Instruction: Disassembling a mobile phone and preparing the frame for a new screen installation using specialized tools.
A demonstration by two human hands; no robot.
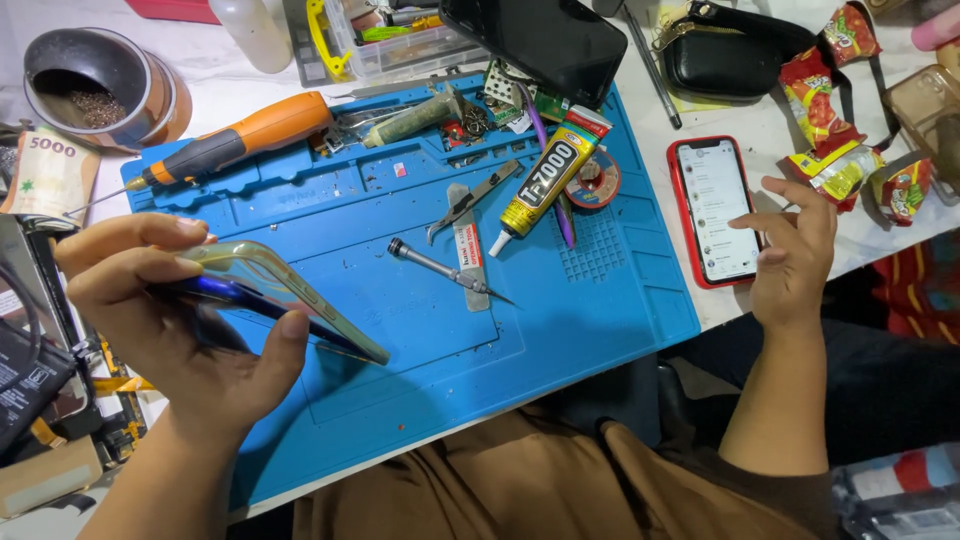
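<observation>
Blue repair mat [600,300] spans frame centre. On it: orange electric screwdriver [235,142] upper left, yellow-black glue tube [548,178] upper centre, tweezers [470,200] and a small metal screwdriver [440,268] mid-mat. Black pouch [725,55] top right; snack packets [835,130] far right; metal bowl [95,85] top left.
</observation>
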